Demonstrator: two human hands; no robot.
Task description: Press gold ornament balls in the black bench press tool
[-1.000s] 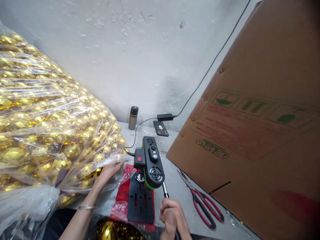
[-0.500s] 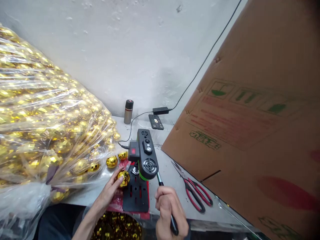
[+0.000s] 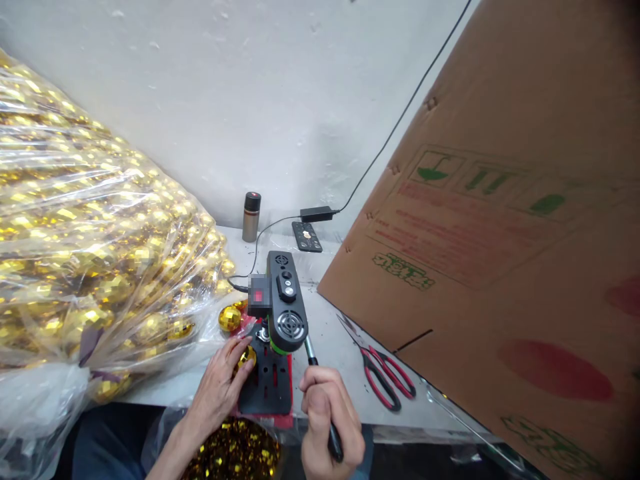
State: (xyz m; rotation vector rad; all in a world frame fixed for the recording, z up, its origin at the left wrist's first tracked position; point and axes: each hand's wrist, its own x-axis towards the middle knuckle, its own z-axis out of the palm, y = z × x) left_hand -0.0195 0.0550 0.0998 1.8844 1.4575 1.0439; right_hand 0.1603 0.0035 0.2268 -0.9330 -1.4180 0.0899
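Note:
My left hand curls its fingers around a gold mirror ball, which is partly covered by the fingers. That ball is at the left side of the black slotted base of a hand press. My right hand is wrapped around the black grip of the press lever, in front of the press. The press's black head rises over the base, hiding its far part. Another gold mirror ball lies just beyond my left hand.
A large clear bag of gold balls fills the left. Red-handled scissors lie right of the press, beside a tall cardboard box. Behind stand a bottle, a phone and a corded power adapter. More gold pieces are below the table edge.
My left hand has come further over the ball, with more of its fingers around it. My right hand stays on the lever. The whole view has shifted slightly.

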